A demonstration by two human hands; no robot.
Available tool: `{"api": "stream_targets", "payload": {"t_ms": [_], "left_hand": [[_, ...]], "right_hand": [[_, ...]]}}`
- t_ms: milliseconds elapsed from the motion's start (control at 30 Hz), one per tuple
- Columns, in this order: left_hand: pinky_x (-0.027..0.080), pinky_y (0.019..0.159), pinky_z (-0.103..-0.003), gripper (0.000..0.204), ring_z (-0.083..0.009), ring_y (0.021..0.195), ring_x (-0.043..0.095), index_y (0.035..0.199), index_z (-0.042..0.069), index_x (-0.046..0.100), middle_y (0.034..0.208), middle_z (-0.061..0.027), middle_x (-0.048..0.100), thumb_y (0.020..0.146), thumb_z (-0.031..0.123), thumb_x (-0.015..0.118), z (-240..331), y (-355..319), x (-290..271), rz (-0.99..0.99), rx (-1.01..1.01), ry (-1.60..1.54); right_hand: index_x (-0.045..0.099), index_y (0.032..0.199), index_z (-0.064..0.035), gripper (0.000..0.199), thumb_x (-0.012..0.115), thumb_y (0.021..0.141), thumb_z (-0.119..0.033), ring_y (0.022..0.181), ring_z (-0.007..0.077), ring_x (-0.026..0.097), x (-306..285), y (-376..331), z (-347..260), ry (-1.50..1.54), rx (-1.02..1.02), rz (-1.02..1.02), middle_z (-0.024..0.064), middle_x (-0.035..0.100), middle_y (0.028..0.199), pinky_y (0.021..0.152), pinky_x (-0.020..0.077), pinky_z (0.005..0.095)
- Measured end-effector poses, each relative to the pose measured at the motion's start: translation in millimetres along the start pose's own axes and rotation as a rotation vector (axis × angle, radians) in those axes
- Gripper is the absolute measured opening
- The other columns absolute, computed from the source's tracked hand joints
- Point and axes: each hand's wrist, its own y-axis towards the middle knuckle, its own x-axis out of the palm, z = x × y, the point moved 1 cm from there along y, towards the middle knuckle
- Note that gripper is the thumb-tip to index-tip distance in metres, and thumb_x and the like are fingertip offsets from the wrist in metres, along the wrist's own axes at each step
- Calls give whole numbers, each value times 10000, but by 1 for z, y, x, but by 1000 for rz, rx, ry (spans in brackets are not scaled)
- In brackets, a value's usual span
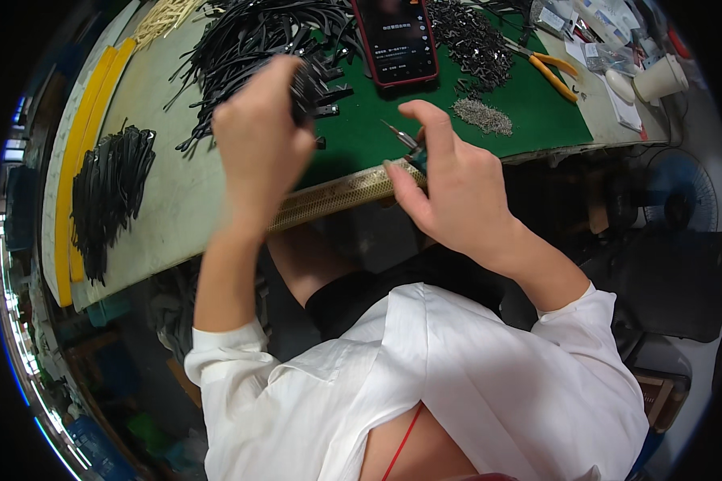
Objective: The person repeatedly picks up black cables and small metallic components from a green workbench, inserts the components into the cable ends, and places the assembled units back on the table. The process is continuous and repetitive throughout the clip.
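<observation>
My left hand (261,132), smeared by motion, is closed around dark pieces that look like black straps (302,92), beside a large heap of black straps (253,40). My right hand (465,184) is over the table's front edge with a small screwdriver (405,138) in it. Its thin metal tip points up and left, and a teal handle shows partly between thumb and forefinger, which stand apart. The other fingers are hidden beneath. Just beyond that hand lies a small pile of tiny silvery screws or pins (483,117) on the green mat (353,148).
A phone (397,40) with a lit screen lies on the mat. Right of it are a pile of small black parts (477,48) and yellow-handled pliers (555,76). A bundle of black straps (112,196) rests at left by yellow strips (76,168). A white cup (660,78) lies far right.
</observation>
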Motion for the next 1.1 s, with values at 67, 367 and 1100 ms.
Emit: {"api": "stream_targets", "payload": {"t_ms": [67,367,1100], "left_hand": [[527,712,-402,324,-382,834,672,1072,68,646,905,-158,701,760,50,733,-27,21,1,29,77,95],[555,819,-450,300,-374,905,682,1021,41,720,917,-191,712,763,188,765,-62,55,45,-569,69,304],[504,684,-242,359,-85,750,620,1107,11,658,839,-8,666,789,73,812,6,11,-28,-255,-137,-729]], "right_hand": [[436,1289,-7,557,709,825,-150,617,329,660,-6,-3,7,94,77,-57,176,664,854,540,516,399],[516,1248,-75,448,696,845,-150,761,378,677,-38,-23,57,84,273,-43,174,656,854,672,525,421],[566,1107,-86,260,623,854,-107,929,341,634,-70,-11,95,-191,202,-481,136,607,998,810,506,424]]}}
